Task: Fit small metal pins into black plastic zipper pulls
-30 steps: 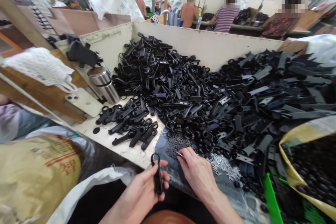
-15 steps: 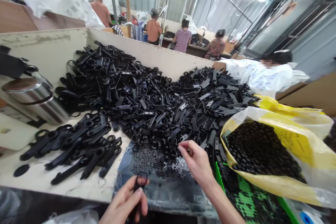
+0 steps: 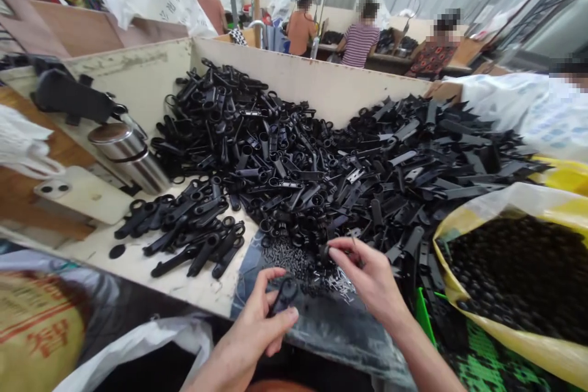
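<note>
Both hands work just below the black plastic heap. At its near left edge, the left hand curls narrow around a black plastic clip, keeping the loop steady and exposed. Right of that, the right hand pinches tight on what looks like a thin metal pin — 2 fingertips give fine control, close to the clip.

On the pale bench lie many black plastic parts, a denim cloth and a steel flask.
</note>
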Available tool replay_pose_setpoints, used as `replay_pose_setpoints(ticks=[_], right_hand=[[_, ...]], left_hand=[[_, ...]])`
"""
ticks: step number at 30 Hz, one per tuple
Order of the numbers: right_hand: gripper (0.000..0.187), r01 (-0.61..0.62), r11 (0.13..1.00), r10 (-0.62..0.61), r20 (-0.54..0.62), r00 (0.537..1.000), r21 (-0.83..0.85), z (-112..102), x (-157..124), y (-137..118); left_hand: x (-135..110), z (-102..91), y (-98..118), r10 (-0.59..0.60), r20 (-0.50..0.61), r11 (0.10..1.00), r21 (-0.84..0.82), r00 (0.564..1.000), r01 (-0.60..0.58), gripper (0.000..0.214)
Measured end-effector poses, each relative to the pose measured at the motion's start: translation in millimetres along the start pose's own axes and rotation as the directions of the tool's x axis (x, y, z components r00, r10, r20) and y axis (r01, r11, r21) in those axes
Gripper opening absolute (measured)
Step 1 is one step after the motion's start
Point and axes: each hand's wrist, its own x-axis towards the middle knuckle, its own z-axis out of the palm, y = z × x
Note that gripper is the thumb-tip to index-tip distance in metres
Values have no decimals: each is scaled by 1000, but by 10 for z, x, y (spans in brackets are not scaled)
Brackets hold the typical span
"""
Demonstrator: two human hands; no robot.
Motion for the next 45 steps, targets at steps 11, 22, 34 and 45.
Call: replay_pose_setpoints(ticks=[11, 22, 34, 45], right_hand=[[12, 89, 959, -92, -1, 996, 267, 363, -577, -296], [21, 309, 945, -315, 40, 948, 112, 313, -595, -312], [24, 460, 887, -443, 218, 870, -32, 215, -633, -257], [33, 576, 815, -521, 355, 776, -62, 99, -636, -299]], left_hand=[[-61, 68, -87, -32, 27, 972, -232, 999, 37, 45], [-202, 8, -128, -26, 20, 991, 133, 999, 23, 41], [-128, -7, -274, 97, 12, 928, 361, 995, -95, 41], [-294, 88, 31, 22, 22, 786, 617, 1000, -31, 25]])
